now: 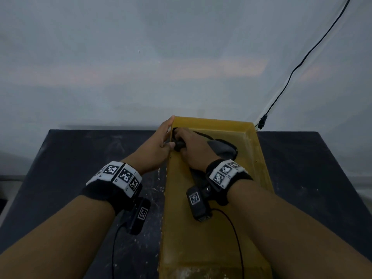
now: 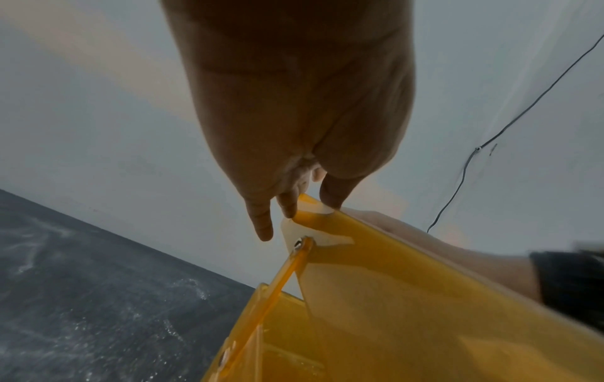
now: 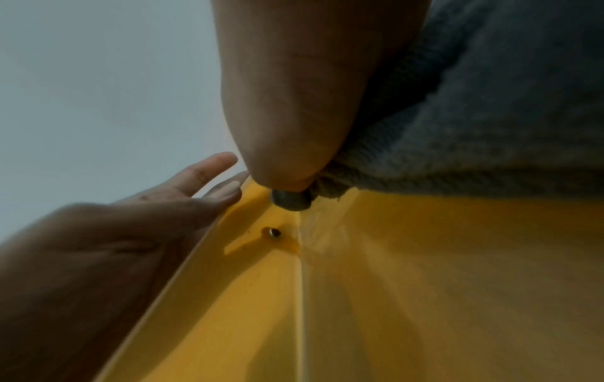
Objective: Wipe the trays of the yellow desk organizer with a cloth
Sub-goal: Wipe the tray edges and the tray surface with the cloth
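Observation:
The yellow desk organizer (image 1: 251, 150) stands on a dark table, its top tray open toward me. My left hand (image 1: 161, 141) holds the tray's left wall near the far corner, fingers (image 2: 261, 222) lying along the outside and thumb over the rim. My right hand (image 1: 193, 150) is inside the tray and grips a bunched grey cloth (image 1: 223, 149), pushing it into the far left corner. In the right wrist view the cloth (image 3: 490, 116) is wadded under the hand against the yellow corner (image 3: 294, 258). Lower trays show in the left wrist view beneath the top tray's wall (image 2: 425, 297).
The dark table (image 1: 80, 158) is dusted with white specks left of the organizer. A pale wall rises right behind the table. A black cable (image 1: 298, 67) runs down the wall to a plug (image 1: 262, 120) by the organizer's far right corner.

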`<act>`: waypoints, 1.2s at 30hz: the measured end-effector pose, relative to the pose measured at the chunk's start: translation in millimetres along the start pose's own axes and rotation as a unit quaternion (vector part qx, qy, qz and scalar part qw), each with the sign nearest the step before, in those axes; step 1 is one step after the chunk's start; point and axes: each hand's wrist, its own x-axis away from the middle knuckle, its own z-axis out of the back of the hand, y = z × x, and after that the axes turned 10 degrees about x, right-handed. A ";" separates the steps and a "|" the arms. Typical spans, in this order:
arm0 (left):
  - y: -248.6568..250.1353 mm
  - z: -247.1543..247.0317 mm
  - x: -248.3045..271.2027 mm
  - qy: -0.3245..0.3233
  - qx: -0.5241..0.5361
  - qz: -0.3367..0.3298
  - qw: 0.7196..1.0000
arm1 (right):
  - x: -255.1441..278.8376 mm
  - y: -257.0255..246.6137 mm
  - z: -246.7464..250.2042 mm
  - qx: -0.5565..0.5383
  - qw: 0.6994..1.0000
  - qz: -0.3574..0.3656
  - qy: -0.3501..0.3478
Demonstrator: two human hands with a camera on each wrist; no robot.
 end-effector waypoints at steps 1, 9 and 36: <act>-0.5 0.2 0.6 0.002 0.007 -0.002 1.000 | 8.7 1.6 -2.6 -0.008 1.000 0.009 -0.008; -4.4 -4.1 -1.3 0.021 -0.055 -0.015 0.998 | 39.1 3.7 -8.1 -0.037 0.999 0.014 0.003; -4.2 -10.6 34.1 0.023 -0.045 -0.041 0.998 | 71.4 1.3 -10.4 -0.016 0.998 0.022 -0.052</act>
